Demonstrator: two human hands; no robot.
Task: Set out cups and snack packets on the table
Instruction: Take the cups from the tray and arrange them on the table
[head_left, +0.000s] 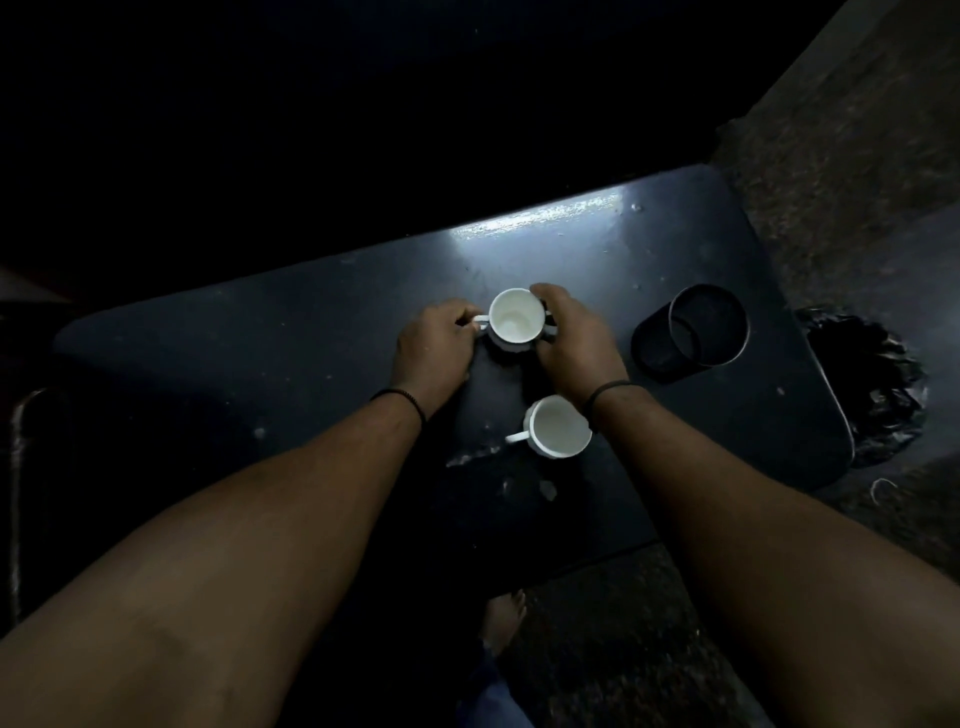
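So we stand partway through. Two white ceramic cups sit on the dark, scuffed tabletop (311, 332): the near white cup (558, 428) rests alone just below our right wrist, and the far white cup (515, 319) is in both hands. Our left hand (434, 345) pinches its handle; our right hand (574, 338) curls around its opposite side. It seems to rest on the table, though the dim light leaves that unsure. A black cylindrical container (691, 332) stands off to the right. No snack packets show, so those remain to be set out.
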